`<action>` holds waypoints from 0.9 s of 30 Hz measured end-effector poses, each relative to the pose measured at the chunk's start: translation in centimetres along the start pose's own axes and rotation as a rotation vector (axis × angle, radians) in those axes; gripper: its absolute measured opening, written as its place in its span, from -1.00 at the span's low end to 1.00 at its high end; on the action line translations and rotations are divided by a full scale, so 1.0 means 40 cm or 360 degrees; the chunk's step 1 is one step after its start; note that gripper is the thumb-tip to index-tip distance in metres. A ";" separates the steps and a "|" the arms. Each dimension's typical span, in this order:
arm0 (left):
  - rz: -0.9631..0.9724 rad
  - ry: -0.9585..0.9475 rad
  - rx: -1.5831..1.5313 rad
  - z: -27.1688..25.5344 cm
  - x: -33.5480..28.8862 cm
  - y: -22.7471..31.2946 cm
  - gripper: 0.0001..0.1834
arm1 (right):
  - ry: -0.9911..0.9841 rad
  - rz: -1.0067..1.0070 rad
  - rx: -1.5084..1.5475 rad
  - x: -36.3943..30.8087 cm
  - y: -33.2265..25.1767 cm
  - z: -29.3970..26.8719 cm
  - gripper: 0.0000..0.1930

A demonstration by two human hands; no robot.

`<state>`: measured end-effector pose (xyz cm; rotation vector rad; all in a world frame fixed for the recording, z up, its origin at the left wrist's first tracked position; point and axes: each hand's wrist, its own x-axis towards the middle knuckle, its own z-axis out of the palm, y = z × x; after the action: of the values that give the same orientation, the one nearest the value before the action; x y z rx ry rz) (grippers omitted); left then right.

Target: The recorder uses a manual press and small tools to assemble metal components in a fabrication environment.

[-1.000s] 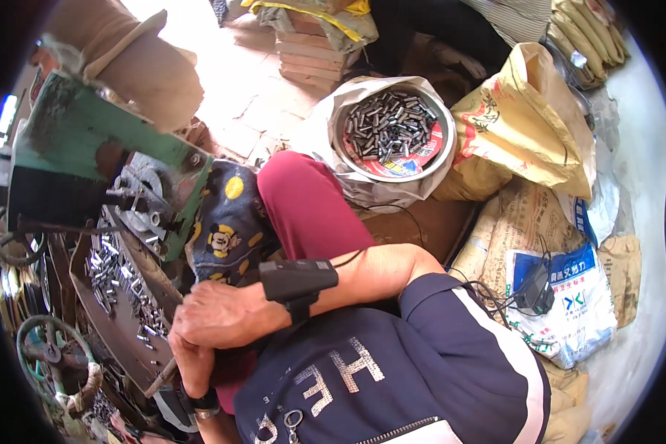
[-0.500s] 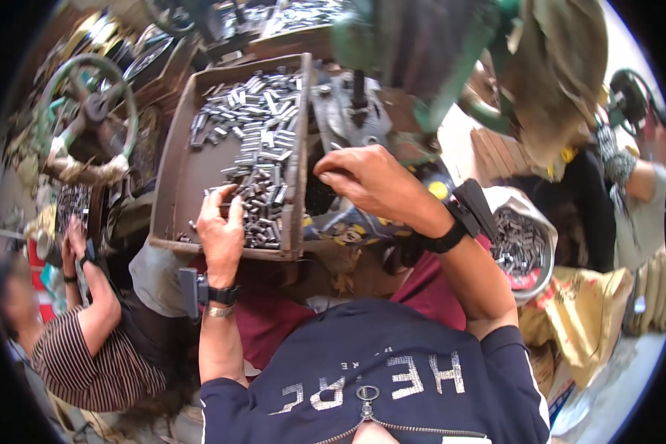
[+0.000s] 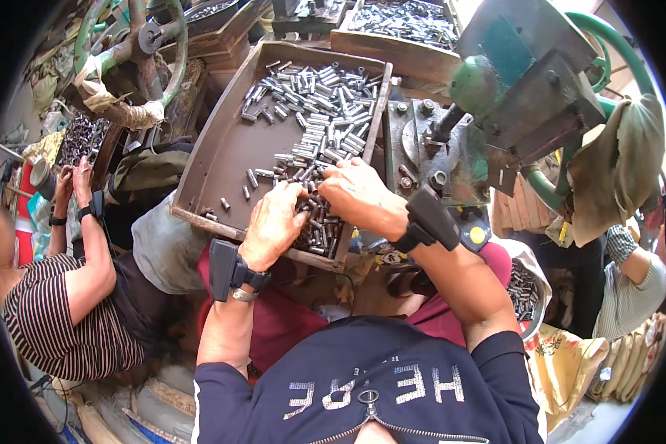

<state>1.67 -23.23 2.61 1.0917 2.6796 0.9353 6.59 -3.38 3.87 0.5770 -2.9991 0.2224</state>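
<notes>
Head view, now. Both hands are down in the shallow brown metal tray (image 3: pixel 222 159), at its near right corner. The left hand (image 3: pixel 274 222) lies palm down with fingers curled over a heap of small grey metal cylinders (image 3: pixel 314 222); whether it actually pinches any I cannot tell, as the fingertips are buried. The right hand (image 3: pixel 355 192) is just beside it, knuckles up, fingers bent into the same heap and touching it; its grip is likewise hidden. Each wrist carries a black strap-mounted box. More cylinders lie spread across the far half of the tray, with a few strays on the bare left part.

Right of the tray stands a green cast-metal press machine (image 3: pixel 518 81) with a grey bolted plate below it. Left, a co-worker in a striped shirt (image 3: pixel 59 318) sits with both hands raised by a green handwheel (image 3: pixel 126 59). At lower right, a grey bowl of similar cylinders (image 3: pixel 525 292) is partly hidden behind the right forearm.

Change noted. Half a second ago the right hand was reaching higher, toward the machine side, and the left alone touched the parts; a second ago the view faced the bowl. Now both hands meet on one heap. Judgement: work has returned to gathering cylinders from the tray.
</notes>
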 end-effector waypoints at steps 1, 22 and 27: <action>0.0120 -0.0002 0.0047 0.003 -0.002 -0.027 -0.66 | -0.0113 0.0027 0.0119 0.019 -0.006 -0.007 -0.90; -0.0198 0.0007 -0.0426 -0.031 0.009 0.048 -0.85 | 0.0676 0.0729 0.2270 -0.142 -0.011 -0.069 -0.80; -0.0428 -0.0141 -0.1740 -0.021 -0.014 0.117 -0.81 | 0.0923 0.0766 0.2472 -0.172 -0.065 -0.050 -0.81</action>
<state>4.64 -21.42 5.91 0.4701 1.6631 1.8381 14.04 -2.97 5.47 -0.2216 -1.7892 2.2431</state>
